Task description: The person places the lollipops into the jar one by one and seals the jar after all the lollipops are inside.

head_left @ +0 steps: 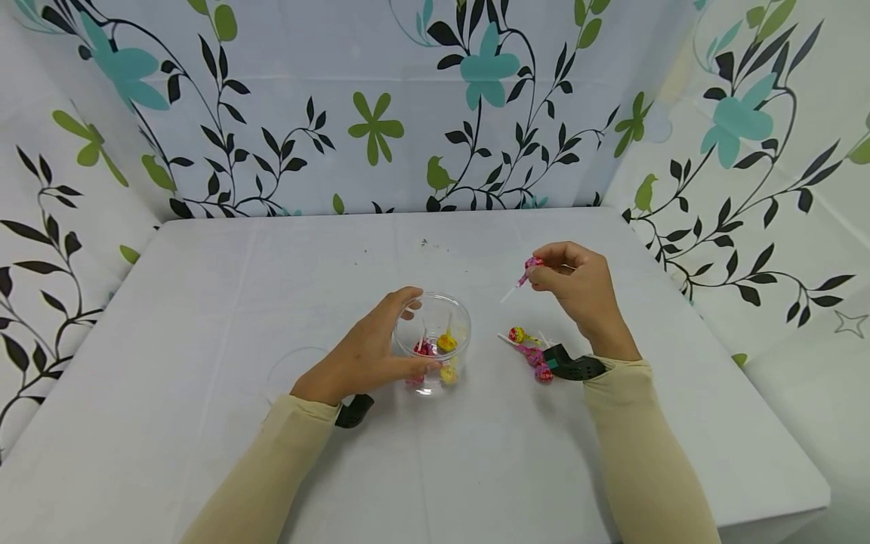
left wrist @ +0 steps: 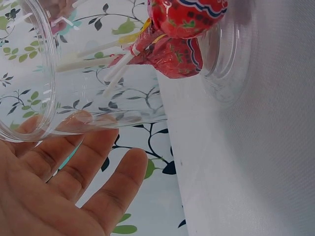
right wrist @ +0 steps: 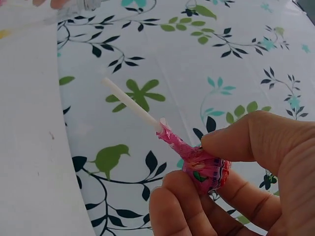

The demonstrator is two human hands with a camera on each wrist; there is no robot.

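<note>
My left hand (head_left: 367, 351) grips a clear plastic jar (head_left: 467, 332) on the table, thumb at the near side and fingers at the far side. Inside it sit several wrapped lollipops, among them a yellow one (head_left: 446, 342) and red ones (left wrist: 179, 56), sticks pointing up. Off to the jar's right, my right hand (head_left: 578, 283) pinches a pink-and-red lollipop (right wrist: 202, 169) by its wrapped head, above the table. Its white stick points down and left in the head view. Below that hand lies a small pile of lollipops (head_left: 533, 355), partly hidden by the wrist camera.
A faint transparent round outline (head_left: 299, 349), perhaps a lid, lies partly under my left forearm. White cloth covers the table (head_left: 204, 302). Patterned curtains (head_left: 306, 75) hang behind it and along both sides. Tiny dark specks (head_left: 424, 242) dot the far part of the table.
</note>
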